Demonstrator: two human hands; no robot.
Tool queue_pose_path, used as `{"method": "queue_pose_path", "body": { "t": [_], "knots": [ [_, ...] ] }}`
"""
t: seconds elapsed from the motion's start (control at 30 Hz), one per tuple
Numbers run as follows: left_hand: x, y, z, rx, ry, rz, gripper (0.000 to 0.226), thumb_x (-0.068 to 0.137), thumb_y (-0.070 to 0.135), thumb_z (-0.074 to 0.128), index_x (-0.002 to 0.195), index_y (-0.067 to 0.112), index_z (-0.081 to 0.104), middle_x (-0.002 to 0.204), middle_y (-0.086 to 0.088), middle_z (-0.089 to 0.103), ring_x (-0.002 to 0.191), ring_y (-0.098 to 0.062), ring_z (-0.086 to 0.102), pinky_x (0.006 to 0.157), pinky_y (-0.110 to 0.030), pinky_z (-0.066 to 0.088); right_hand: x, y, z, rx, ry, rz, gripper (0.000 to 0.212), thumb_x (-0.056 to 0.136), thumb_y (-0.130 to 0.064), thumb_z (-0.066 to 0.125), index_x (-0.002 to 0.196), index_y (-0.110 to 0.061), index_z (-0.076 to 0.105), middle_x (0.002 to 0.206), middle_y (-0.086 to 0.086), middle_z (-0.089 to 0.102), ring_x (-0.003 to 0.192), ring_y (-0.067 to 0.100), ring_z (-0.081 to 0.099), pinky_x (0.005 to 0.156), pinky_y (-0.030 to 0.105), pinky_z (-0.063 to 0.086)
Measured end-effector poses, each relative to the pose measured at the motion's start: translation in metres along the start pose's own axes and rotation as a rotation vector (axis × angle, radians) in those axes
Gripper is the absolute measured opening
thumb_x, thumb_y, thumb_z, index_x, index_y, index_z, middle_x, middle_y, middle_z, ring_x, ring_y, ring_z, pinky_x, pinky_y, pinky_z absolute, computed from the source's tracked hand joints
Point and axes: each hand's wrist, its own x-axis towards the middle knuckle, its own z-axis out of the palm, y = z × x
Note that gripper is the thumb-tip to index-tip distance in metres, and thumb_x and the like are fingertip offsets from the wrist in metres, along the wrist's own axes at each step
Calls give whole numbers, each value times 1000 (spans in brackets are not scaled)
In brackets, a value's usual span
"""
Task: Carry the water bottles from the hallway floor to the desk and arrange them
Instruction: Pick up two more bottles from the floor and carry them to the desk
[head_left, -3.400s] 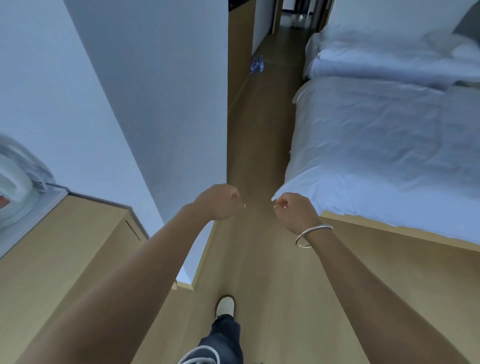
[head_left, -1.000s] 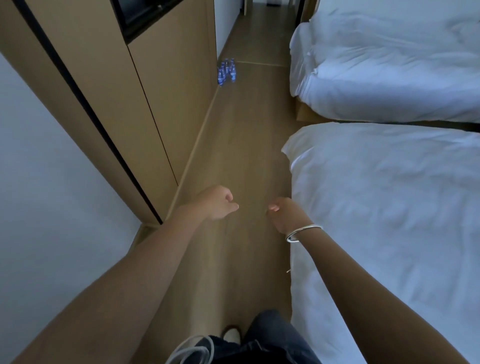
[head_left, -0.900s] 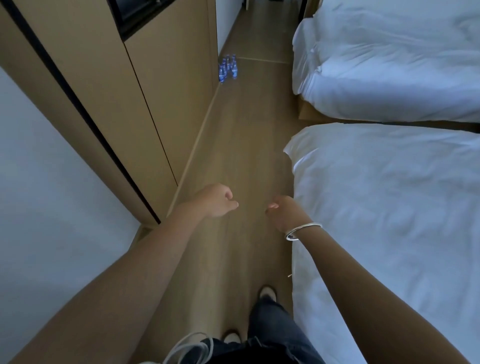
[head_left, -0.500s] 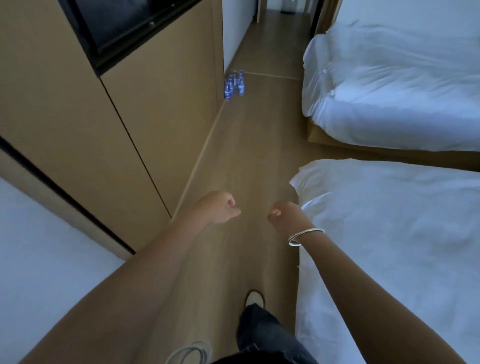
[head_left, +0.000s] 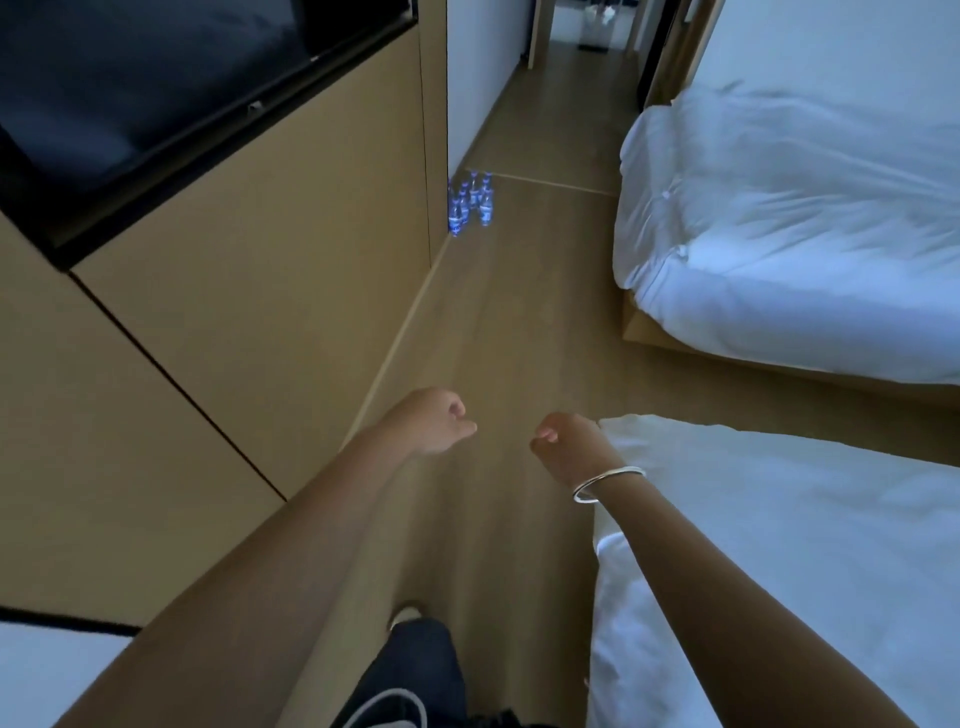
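Several small water bottles (head_left: 470, 203) with blue labels stand in a cluster on the wooden floor, against the corner of the wood-panelled wall, far ahead of me. My left hand (head_left: 434, 421) and my right hand (head_left: 563, 441) are held out in front at waist height, both with fingers curled and holding nothing. A silver bangle sits on my right wrist. Both hands are well short of the bottles. The desk is out of sight.
A wood-panelled wall (head_left: 249, 291) with a dark screen (head_left: 156, 88) runs along the left. Two white beds, the near bed (head_left: 779, 545) and the far bed (head_left: 789, 218), line the right. The floor strip (head_left: 509, 338) between them leads to a doorway at the top.
I have walked forward along the aisle. The bottles are nearer and larger, the dark screen has come into view on the left. Both hands stay curled and empty.
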Motion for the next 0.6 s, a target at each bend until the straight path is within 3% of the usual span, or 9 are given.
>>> {"method": "queue_pose_path", "body": {
  "t": [0.6],
  "knots": [
    [341, -20, -175, -44, -12, 25, 29, 84, 38, 61, 101, 15, 63, 104, -1, 63, 96, -21, 59, 84, -32, 46, 345, -93, -66, -10, 50, 47, 22, 85, -20, 55, 102, -10, 66, 108, 9, 67, 104, 26, 60, 86, 27, 43]
  ]
}}
